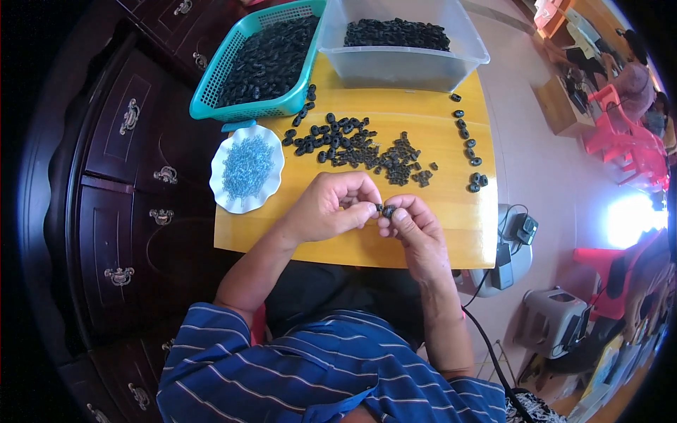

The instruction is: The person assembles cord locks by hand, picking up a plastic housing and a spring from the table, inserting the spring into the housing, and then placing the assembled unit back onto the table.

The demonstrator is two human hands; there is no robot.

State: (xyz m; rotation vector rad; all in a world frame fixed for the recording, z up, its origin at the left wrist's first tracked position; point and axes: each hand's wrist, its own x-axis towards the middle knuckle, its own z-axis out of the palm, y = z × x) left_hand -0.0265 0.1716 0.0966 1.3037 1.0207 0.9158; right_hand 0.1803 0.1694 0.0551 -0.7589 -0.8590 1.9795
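Note:
Both hands meet over the near half of the yellow table. My right hand (417,236) pinches a black oval plastic piece (388,211) between thumb and fingers. My left hand (335,204) holds a smaller black piece (379,208) at its fingertips, against the end of the oval one; the fingers partly cover both. Just beyond the hands lies a loose pile of small black pieces (398,161). To its left are larger black oval pieces with holes (331,134). A white scalloped plate (220,194) at the left holds a heap of tiny pale-blue, shiny bits (248,166).
A green basket (199,99) full of black pieces and a clear plastic bin (402,67) with more stand at the far edge. Several black oval pieces (470,143) line the right side. Dark drawers (127,120) border the left. People and red chairs (627,134) are at the right.

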